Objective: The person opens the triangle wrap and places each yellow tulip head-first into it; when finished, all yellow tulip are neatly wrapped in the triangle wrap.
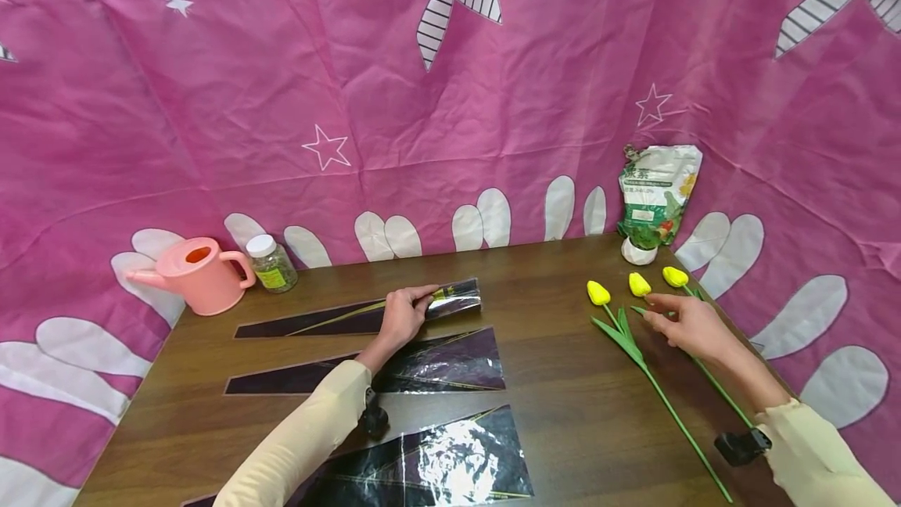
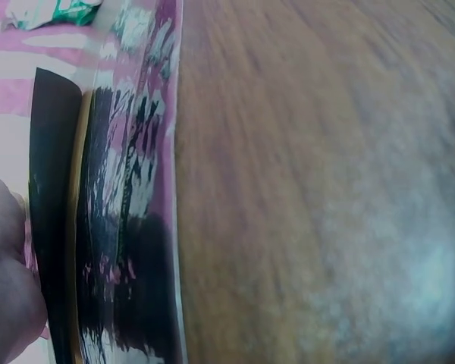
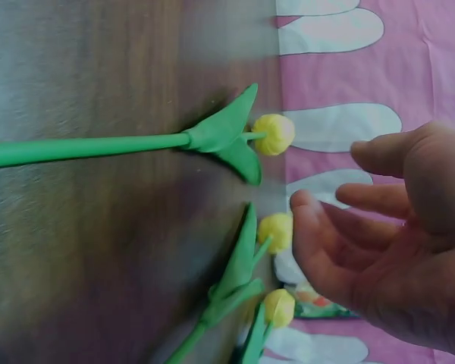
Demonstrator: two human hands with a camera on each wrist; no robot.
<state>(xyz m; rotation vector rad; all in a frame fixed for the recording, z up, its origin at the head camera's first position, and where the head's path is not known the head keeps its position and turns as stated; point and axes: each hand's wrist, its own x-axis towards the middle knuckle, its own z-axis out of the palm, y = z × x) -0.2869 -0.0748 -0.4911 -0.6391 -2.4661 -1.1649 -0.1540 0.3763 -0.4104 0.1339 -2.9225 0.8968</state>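
A glossy black film wrapper, long and tapering (image 1: 486, 452), is lying nearest, toward the front edge of the brown wooden worktop (image 1: 577, 413), a cream sleeve (image 1: 303, 433) partly covering it. Beyond it, a dark, shiny second wrapper (image 1: 450, 362) is lying flat, and nearer the back edge a gold-striped black third wrapper (image 1: 352, 319) is curling upward at its wide end, where the left hand (image 1: 403, 318) is pinching its far edge. Along the right edge, three yellow tulips with green stems are lying: a left tulip (image 1: 629, 345), a middle tulip (image 1: 639, 284) and a right tulip (image 1: 675, 277). The right hand (image 1: 690, 327) is hovering beside the middle bloom, fingers loosely bent and thumb parted; whether it is touching, I cannot tell. At the back left corner a pink watering can (image 1: 211, 284) is standing beside a white-lidded clear jar (image 1: 273, 264); at the back right corner a green-and-white printed pouch (image 1: 655, 186) is standing behind a small white pot (image 1: 639, 253)
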